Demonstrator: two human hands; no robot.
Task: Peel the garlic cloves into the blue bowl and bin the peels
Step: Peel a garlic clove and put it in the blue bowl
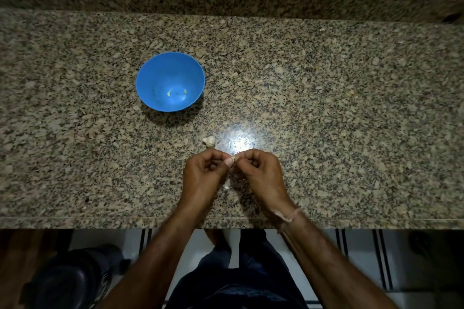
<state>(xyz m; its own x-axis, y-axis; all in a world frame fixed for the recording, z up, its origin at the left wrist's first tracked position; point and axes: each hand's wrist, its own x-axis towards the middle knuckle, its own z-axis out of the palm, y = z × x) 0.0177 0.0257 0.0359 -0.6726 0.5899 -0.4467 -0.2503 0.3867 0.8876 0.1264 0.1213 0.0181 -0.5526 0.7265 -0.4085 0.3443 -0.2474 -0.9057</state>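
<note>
Head view: at lower centre, the left hand (204, 170) and right hand (259, 170) pinch a small pale garlic clove (233, 158) to strip its skin; the round blue plastic bowl (160, 70) sits upper left.

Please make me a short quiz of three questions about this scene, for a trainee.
1. True or false: the left hand and the right hand pinch the same garlic clove.
2. Fill in: the blue bowl holds ___ peeled cloves.
3. The garlic piece lies: A in the bowl; B on the counter beyond the hands; C in the right hand.
Key: 1 true; 2 two; 3 B.
</note>
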